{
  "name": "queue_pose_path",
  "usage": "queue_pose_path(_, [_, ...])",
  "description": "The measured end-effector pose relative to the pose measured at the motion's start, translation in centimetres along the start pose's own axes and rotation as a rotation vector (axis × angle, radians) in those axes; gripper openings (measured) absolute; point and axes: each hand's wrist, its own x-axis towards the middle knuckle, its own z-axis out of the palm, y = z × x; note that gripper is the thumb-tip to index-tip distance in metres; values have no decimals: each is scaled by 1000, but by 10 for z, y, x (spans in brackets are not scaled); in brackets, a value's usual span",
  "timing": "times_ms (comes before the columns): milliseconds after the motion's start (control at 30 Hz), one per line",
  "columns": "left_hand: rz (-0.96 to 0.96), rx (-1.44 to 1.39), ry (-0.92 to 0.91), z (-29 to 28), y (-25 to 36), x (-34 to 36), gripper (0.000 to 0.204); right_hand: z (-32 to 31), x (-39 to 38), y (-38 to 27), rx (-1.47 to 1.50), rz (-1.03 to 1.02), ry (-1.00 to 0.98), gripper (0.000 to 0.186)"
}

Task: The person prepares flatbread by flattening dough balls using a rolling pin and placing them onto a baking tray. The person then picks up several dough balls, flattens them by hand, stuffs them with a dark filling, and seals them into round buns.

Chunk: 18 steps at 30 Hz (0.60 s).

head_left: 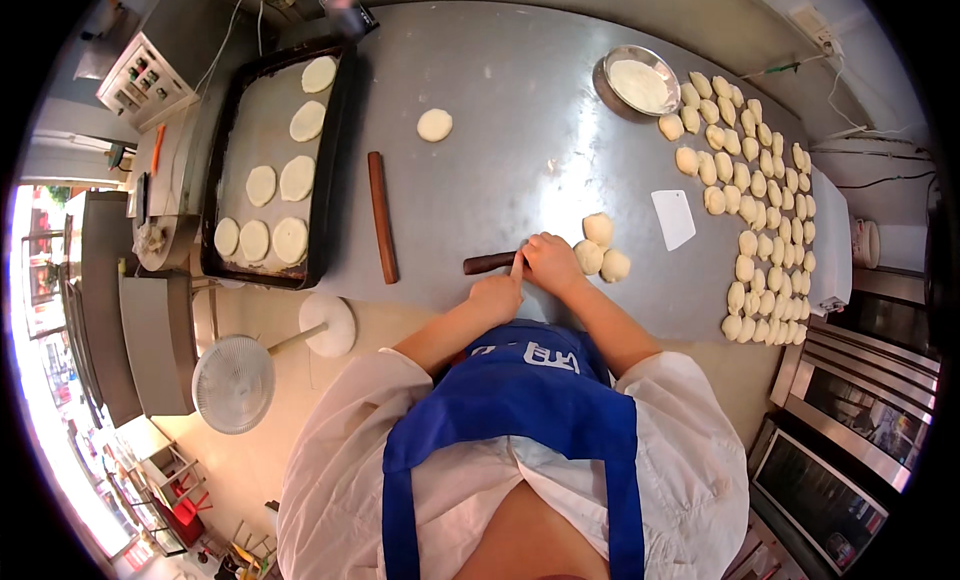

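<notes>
A short dark rolling pin (488, 264) lies on the steel table in front of me. My right hand (552, 262) is closed around its right end, fingers curled. Just left of it, my left hand (495, 294) has its index finger stretched forward across the pin's end to the right hand's fingers; its other fingers are mostly hidden. Any dough beneath the hands is out of sight. Beside my right hand sit three round dough pieces (598, 228), touching one another. Farther off to the left lies a flat dough disc (434, 126).
A longer brown rolling pin (382, 218) lies to the left, beside a black-rimmed baking tray (335, 170) holding several dough discs. At right are a white scraper (674, 220), a metal bowl of flour (640, 86) and rows of dough pieces (750, 210). A fan (233, 384) stands behind-left.
</notes>
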Motion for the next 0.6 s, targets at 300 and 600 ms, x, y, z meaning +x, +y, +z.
queue_pose_path(300, [82,-42,-61,-16,-11,3,81,-41,-6,8,771,497,-229,27])
queue_pose_path(600, [233,-1743,-22,-32,-29,-30,36,-25,-6,-12,1431,1088,50,43])
